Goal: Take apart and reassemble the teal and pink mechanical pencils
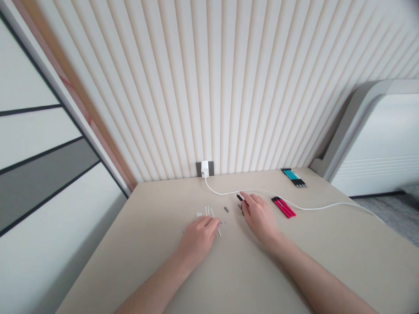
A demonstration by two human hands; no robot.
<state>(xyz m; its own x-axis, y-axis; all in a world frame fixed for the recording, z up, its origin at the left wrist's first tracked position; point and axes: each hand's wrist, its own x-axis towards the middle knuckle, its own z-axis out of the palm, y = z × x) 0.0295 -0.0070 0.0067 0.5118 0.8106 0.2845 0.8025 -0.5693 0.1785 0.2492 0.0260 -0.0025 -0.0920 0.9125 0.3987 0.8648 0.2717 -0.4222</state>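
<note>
Head view — right fingers point(248, 200) pinch a black pen piece point(240, 197); left fingers point(209, 224) curl beside white rods point(212, 213).

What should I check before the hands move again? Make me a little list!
Left hand free of the thin white rods: cannot tell, its fingers are right at them.
Right hand holding the black piece: cannot tell.
White cable away from the fingers: not ok, they reach it.
Red pens lying together: ok.
Teal pens lying together: ok.
</note>
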